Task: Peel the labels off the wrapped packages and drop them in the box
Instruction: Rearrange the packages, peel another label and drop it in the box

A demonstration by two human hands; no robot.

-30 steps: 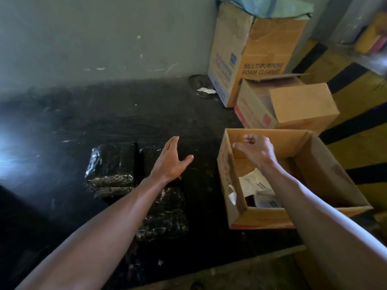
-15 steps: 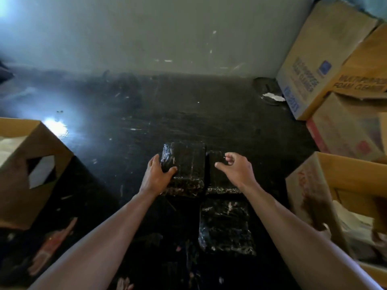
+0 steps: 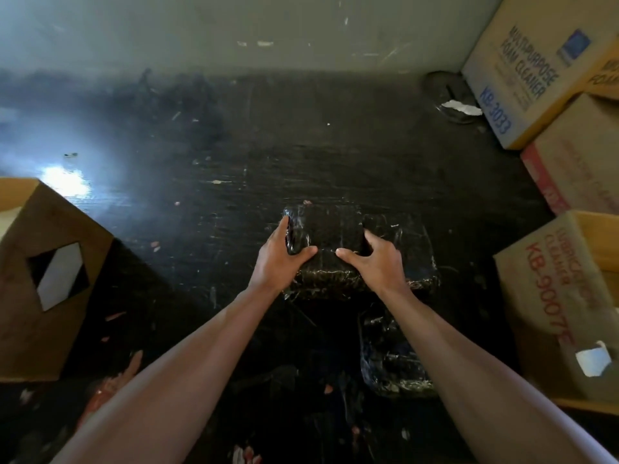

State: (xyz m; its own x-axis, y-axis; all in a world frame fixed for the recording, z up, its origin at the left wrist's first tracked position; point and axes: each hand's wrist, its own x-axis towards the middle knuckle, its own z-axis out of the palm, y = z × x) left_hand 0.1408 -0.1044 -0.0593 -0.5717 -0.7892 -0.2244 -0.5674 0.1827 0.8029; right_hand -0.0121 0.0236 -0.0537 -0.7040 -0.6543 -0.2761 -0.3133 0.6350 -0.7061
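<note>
Dark scuffed floor (image 3: pixel 301 155): one black wrapped package (image 3: pixel 326 236) is gripped at its sides by left hand (image 3: pixel 276 259) and right hand (image 3: pixel 378 262), a second package (image 3: pixel 413 249) just beyond the right hand.

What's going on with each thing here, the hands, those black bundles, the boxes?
Left hand: gripping the far-left package's left end.
Right hand: gripping its right side.
Far-left package: wrapped, held by both hands.
Far-right package: wrapped, lying untouched.
Near package: wrapped, untouched.
Right box: open-topped.
Left box: hole in side.
</note>
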